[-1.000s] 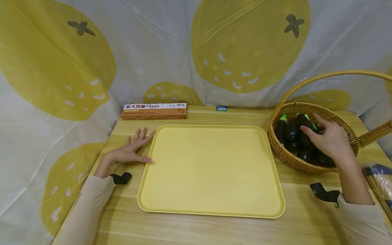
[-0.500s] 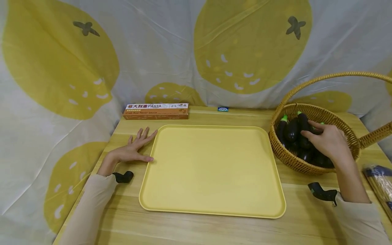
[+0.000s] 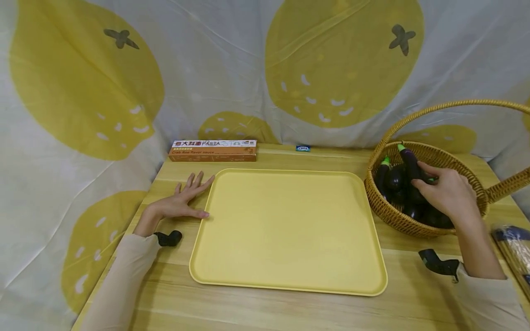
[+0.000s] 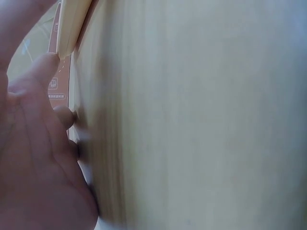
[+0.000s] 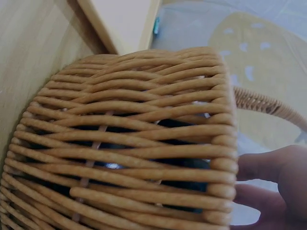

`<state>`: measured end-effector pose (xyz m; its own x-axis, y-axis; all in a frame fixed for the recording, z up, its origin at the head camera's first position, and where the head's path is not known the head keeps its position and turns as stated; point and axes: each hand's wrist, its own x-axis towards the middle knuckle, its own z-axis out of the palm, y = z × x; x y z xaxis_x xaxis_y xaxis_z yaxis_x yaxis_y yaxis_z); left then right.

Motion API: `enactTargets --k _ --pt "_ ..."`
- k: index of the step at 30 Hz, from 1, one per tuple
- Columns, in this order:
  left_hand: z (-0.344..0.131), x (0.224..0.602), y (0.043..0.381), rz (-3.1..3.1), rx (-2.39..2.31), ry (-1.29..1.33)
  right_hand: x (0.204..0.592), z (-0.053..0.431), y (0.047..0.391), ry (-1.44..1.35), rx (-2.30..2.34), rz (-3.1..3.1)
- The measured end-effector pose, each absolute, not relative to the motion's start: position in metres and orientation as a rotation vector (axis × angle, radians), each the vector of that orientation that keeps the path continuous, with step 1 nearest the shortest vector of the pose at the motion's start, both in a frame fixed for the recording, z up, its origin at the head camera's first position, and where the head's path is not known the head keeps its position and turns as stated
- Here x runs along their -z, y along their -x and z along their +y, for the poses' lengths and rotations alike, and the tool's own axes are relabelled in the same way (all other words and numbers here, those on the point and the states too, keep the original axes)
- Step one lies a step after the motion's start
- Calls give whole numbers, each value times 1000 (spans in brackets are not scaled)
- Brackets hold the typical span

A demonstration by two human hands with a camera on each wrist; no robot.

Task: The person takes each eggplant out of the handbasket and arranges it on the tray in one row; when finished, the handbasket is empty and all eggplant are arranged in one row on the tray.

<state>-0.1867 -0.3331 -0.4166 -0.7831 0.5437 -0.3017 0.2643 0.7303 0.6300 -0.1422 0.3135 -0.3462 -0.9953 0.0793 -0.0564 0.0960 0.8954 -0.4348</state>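
In the head view, my right hand is inside the wicker basket, thumb and fingers pinching a dark purple eggplant. Its green stem end points up and left, near the basket's far wall. Several more eggplants lie below and beside it. The right wrist view shows mostly the woven basket side, which hides what the fingers hold. My left hand has its fingers spread, with thumb and index finger touching the left rim of the yellow tray.
A pasta box lies behind the tray at the left. A small blue packet sits near the printed curtain. The basket's tall handle arches over its far side. A plastic-wrapped package lies at the right edge.
My right fingers have closed on one eggplant, and its stem end has risen and shifted slightly left among the others. My left hand stays at the tray rim.
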Motion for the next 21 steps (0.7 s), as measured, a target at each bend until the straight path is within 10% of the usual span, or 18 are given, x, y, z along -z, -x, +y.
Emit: enactTargets --k 21 --pt "-333 416 185 2445 -820 -620 333 331 103 -112 969 2849"
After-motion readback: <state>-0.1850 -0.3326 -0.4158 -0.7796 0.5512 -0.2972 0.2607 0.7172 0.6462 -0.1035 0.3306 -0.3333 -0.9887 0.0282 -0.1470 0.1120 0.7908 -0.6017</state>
